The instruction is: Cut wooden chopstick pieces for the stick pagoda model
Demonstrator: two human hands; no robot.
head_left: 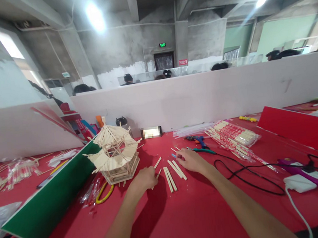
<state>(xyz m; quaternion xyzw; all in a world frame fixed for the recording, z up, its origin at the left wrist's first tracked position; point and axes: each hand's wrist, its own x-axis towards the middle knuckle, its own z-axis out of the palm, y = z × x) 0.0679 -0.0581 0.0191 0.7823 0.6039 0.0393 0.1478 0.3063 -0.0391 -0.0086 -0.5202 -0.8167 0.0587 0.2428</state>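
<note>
My left hand is closed low over the red table, with thin wooden sticks poking out past its fingers. My right hand is curled shut, and the tips of two light sticks show just beyond its fingers; a small blue thing by the fingertips is too small to name. On the table between the hands lie two small groups of wooden sticks, one nearer me and one by my right hand. Left of my left hand stands a model pavilion built of sticks, with a tiered roof.
A green board leans at left and a red board stands at right. Behind my right hand lie a blue glue gun, its black cable, green-handled pliers and bagged sticks. Yellow-handled pliers lie below the pavilion. A white partition closes the back.
</note>
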